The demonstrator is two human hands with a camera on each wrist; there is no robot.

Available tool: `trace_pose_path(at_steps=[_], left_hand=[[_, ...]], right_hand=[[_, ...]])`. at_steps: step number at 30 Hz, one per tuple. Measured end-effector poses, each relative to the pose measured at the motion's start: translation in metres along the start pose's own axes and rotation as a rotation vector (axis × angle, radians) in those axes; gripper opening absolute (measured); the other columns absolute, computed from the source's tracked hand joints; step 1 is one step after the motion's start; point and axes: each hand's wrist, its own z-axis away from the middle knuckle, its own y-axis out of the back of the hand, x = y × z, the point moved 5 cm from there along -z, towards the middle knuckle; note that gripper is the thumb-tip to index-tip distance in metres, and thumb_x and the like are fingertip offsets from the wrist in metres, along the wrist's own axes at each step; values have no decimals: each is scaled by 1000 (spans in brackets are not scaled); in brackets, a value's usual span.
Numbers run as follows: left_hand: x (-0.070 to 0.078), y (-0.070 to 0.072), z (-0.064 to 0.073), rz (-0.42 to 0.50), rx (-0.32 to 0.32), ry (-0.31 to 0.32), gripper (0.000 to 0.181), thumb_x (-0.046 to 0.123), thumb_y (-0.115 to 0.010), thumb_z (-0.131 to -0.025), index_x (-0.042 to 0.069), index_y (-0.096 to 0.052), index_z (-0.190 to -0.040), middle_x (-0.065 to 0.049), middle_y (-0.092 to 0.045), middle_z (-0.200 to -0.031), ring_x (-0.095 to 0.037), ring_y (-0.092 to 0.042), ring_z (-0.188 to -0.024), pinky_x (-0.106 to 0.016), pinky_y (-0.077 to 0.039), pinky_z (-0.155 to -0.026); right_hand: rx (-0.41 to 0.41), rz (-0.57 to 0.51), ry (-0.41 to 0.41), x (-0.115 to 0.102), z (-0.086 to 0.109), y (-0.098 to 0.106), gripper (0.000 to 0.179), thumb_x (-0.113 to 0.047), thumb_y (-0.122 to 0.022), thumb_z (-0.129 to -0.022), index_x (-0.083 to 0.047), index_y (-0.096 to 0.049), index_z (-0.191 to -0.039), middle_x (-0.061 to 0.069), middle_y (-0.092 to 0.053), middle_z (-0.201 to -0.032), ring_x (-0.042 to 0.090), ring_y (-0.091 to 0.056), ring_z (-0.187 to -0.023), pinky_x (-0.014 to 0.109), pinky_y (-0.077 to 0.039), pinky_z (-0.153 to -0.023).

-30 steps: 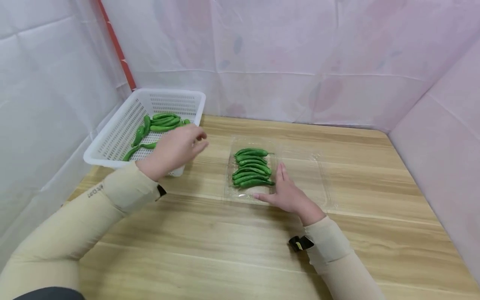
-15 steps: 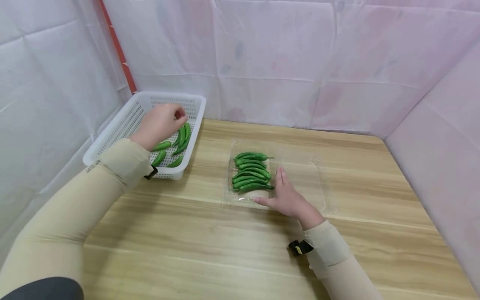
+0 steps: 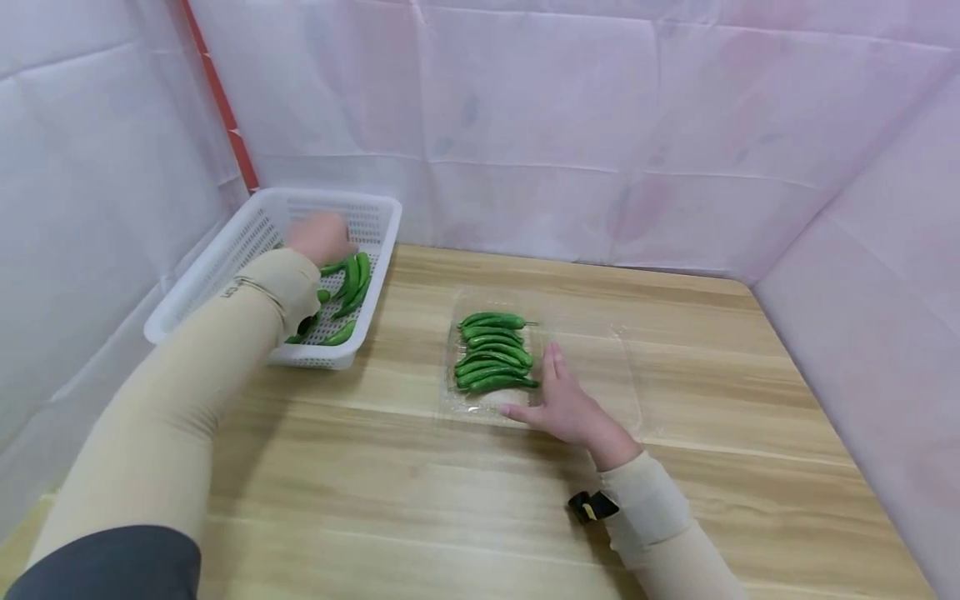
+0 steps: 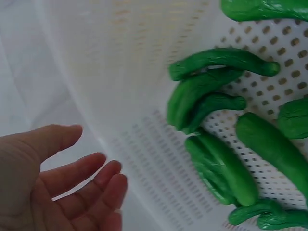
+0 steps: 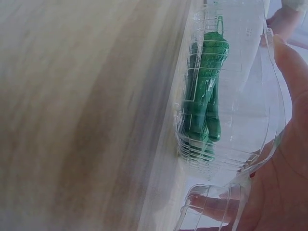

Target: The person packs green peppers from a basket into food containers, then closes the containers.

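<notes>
My left hand [image 3: 321, 237] is over the white basket [image 3: 378, 282]. In the left wrist view its fingers [image 4: 98, 180] are spread and loosely bent with nothing between them, apart from the green chili peppers [image 4: 226, 166] on the basket floor. A clear plastic clamshell box [image 3: 467, 407] lies on the table with its lid [image 3: 592, 367] folded out to the right. Several green chili peppers [image 3: 495, 350] lie side by side in it. My right hand [image 3: 566, 408] rests at its near right corner, fingers straight along the hinge side and thumb at the near rim.
The wooden table [image 3: 420, 517] carries both basket and box. White patterned sheets [image 3: 525, 117] rise behind and at both sides, close to the basket on the left. A red strip [image 3: 217, 92] runs up the back left corner.
My left hand has moved left and away, from beside the basket to over its inside. The right hand stays at the box. The view has shifted slightly.
</notes>
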Motion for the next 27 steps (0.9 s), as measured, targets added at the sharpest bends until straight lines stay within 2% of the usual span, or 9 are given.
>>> trace_pose_path(at_steps=[3,6,8,9,11,16,20,23,27], left_hand=[[-10,-14,-2,-44,-110,47,21,19,-58,-87,-1,-61,-85,-12,-56,-72,-22,-50,-62,-36,-43,-60],[-18,-26,-2,-89,-212,83,32,24,-55,-89,-6,-60,-100,-20,-61,-90,-29,-56,-78,-43,-45,-74],[-21,-31,-3,-106,-250,85,38,25,-54,-91,-8,-58,-109,-24,-60,-102,-33,-57,-89,-47,-44,-82],[-22,-34,-4,-113,-266,83,39,26,-53,-92,-9,-58,-109,-24,-60,-102,-33,-56,-90,-47,-44,-82],[-23,-38,-6,-110,-283,71,39,26,-51,-92,-9,-59,-107,-22,-61,-98,-31,-56,-87,-44,-45,-80],[-25,-46,-9,-58,-313,47,30,21,-51,-91,-7,-61,-94,-14,-58,-79,-23,-51,-69,-34,-42,-64],[-29,-51,-10,-30,-309,48,26,19,-52,-88,-6,-61,-89,-13,-56,-74,-24,-51,-67,-33,-41,-62],[-34,-55,-13,-46,-307,37,24,19,-52,-87,-3,-57,-77,-10,-52,-67,-23,-49,-63,-32,-41,-60],[-37,-56,-11,-53,-305,32,25,19,-52,-87,-1,-56,-73,-8,-51,-63,-21,-49,-59,-31,-41,-57]], right_hand=[[2,-8,2,-3,1,-1,125,-71,-58,-73,6,11,-143,26,14,-150,40,-1,-137,51,-18,-107],[4,-1,7,-6,2,-2,124,-70,-58,-74,7,11,-143,26,13,-150,42,-3,-136,52,-20,-106],[3,7,-1,-6,2,-3,124,-70,-58,-74,6,11,-144,26,13,-150,42,-5,-136,52,-22,-106],[3,10,-2,-7,2,-3,124,-70,-58,-74,6,11,-144,26,13,-150,43,-5,-136,52,-22,-106],[5,18,-2,-7,2,-2,124,-70,-57,-74,6,11,-144,25,13,-150,43,-5,-136,52,-22,-106],[14,29,-7,-8,3,-1,125,-73,-56,-72,6,9,-144,24,12,-151,41,-4,-137,52,-21,-106],[11,18,-12,-11,5,-1,125,-73,-57,-72,5,10,-144,23,13,-151,41,-3,-137,51,-20,-106],[5,7,-15,-13,6,-2,124,-71,-58,-73,4,11,-144,23,14,-151,40,-3,-137,51,-21,-106],[4,7,-18,-14,5,-3,123,-68,-60,-74,3,11,-145,22,14,-151,40,-4,-137,51,-22,-106]])
